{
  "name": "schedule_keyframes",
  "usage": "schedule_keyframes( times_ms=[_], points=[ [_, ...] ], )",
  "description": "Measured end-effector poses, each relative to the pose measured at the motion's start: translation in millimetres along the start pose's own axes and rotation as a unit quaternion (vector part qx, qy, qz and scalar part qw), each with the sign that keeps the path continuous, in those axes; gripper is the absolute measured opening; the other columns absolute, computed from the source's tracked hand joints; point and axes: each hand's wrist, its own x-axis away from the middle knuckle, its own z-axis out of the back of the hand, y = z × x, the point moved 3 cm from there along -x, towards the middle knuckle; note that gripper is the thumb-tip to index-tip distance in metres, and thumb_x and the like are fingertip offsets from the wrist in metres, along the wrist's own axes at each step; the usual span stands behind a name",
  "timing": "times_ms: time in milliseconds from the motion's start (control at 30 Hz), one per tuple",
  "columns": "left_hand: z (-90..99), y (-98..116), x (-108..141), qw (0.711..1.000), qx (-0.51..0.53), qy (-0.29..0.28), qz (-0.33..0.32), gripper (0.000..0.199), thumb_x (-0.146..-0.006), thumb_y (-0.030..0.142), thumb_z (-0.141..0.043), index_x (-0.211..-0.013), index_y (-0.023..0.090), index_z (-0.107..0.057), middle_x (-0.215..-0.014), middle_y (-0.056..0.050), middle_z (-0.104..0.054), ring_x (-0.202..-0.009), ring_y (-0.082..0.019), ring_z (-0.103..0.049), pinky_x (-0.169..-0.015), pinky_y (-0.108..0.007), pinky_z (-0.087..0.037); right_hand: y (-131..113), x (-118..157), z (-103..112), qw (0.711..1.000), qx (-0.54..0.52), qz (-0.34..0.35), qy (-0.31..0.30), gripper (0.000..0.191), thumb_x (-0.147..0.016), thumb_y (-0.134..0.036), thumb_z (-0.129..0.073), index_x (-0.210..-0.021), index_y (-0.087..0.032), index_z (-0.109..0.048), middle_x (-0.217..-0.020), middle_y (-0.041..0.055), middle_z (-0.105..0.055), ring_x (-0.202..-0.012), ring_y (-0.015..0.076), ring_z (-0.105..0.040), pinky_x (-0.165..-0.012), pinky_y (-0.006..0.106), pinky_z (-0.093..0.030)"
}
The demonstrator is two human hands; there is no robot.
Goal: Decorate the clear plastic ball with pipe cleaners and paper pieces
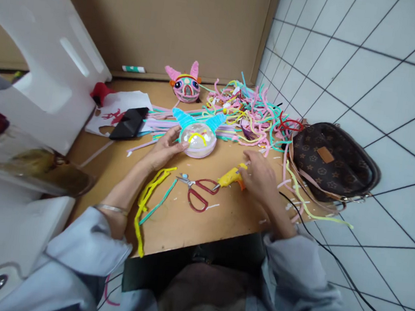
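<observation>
My left hand (pixel 167 149) is closed on the side of a clear plastic ball (pixel 198 147) with two blue pipe-cleaner ears and a curved yellow strip. My right hand (pixel 259 176) grips a yellow hot glue gun (pixel 232 175), its nozzle pointing left, low over the table; part of its handle is hidden by the fingers. Below the nozzle lie red-handled scissors (pixel 199 194), partly opened. Yellow pipe cleaners (pixel 147 198) and a short teal pipe cleaner (pixel 158 202) lie near my left forearm.
A finished-looking pink-eared ball figure (pixel 186 85) stands at the back beside a tangle of pipe cleaners (pixel 249 108). A black phone (pixel 129 123) rests on white paper (pixel 120 101) at left. A brown patterned bag (pixel 335 159) sits at right; a black cable (pixel 333 258) runs past my right arm.
</observation>
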Motion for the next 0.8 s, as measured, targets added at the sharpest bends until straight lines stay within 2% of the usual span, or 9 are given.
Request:
schedule_keyframes(
  times_ms=[67, 100, 233, 367, 567, 700, 800],
  points=[
    [-0.8, 2, 0, 1.000, 0.013, 0.012, -0.003, 0.092, -0.066, 0.059, -0.079, -0.144, 0.026, -0.045, -0.154, -0.012, -0.044, -0.146, -0.036, -0.032, -0.120, -0.051, -0.028, 9, 24, 5, 0.993, 0.112, -0.001, -0.033, 0.033, -0.080, -0.017, -0.059, -0.112, -0.016, -0.063, -0.111, 0.0163, -0.066, -0.108, 0.0320, -0.058, -0.096, 0.046, -0.046],
    [-1.4, 3, 0, 1.000, 0.018, 0.013, -0.004, 0.090, -0.065, 0.057, -0.079, -0.143, 0.025, -0.047, -0.153, -0.012, -0.045, -0.145, -0.036, -0.034, -0.120, -0.051, -0.029, 13, 32, 6, 0.990, 0.132, 0.006, -0.053, 0.029, -0.083, -0.017, -0.056, -0.111, -0.016, -0.063, -0.110, 0.0162, -0.066, -0.106, 0.0310, -0.059, -0.094, 0.044, -0.046],
    [-2.2, 4, 1, 1.000, 0.014, 0.022, -0.004, 0.088, -0.064, 0.057, -0.080, -0.141, 0.026, -0.050, -0.154, -0.010, -0.045, -0.146, -0.036, -0.033, -0.120, -0.050, -0.029, 22, 43, 5, 0.985, 0.136, 0.040, -0.098, 0.028, -0.088, -0.015, -0.050, -0.113, -0.015, -0.062, -0.110, 0.0157, -0.066, -0.103, 0.0286, -0.059, -0.092, 0.041, -0.047],
    [-1.9, 5, 2, 1.000, 0.009, 0.023, -0.016, 0.087, -0.063, 0.055, -0.081, -0.139, 0.026, -0.051, -0.154, -0.009, -0.045, -0.145, -0.035, -0.035, -0.121, -0.049, -0.027, 24, 45, 4, 0.983, 0.108, 0.075, -0.125, 0.047, -0.083, -0.007, -0.048, -0.129, -0.012, -0.054, -0.113, 0.0157, -0.062, -0.107, 0.0284, -0.056, -0.094, 0.041, -0.046],
    [-4.0, 5, 1, 0.999, 0.017, 0.014, -0.022, 0.086, -0.064, 0.054, -0.081, -0.139, 0.026, -0.050, -0.154, -0.010, -0.045, -0.142, -0.034, -0.040, -0.118, -0.048, -0.033, 38, 48, 8, 0.998, 0.023, 0.046, -0.035, 0.042, -0.088, -0.012, -0.041, -0.125, -0.018, -0.059, -0.106, 0.0111, -0.060, -0.104, 0.0265, -0.056, -0.094, 0.042, -0.047],
    [-4.4, 7, 2, 0.999, 0.009, 0.016, -0.028, 0.085, -0.063, 0.055, -0.080, -0.138, 0.026, -0.052, -0.153, -0.009, -0.046, -0.141, -0.034, -0.041, -0.118, -0.047, -0.034, 49, 43, 8, 0.997, 0.070, -0.013, 0.028, 0.042, -0.087, -0.015, -0.043, -0.124, -0.012, -0.060, -0.099, 0.0138, -0.059, -0.100, 0.0289, -0.055, -0.091, 0.043, -0.047],
    [-4.2, 7, 3, 0.999, 0.011, 0.014, -0.028, 0.085, -0.064, 0.053, -0.080, -0.138, 0.025, -0.051, -0.153, -0.010, -0.046, -0.142, -0.034, -0.041, -0.118, -0.048, -0.033, 50, 36, 2, 0.991, 0.121, -0.042, 0.050, 0.040, -0.087, -0.014, -0.041, -0.121, -0.010, -0.062, -0.095, 0.0150, -0.058, -0.096, 0.0298, -0.054, -0.089, 0.044, -0.046]
  ],
)
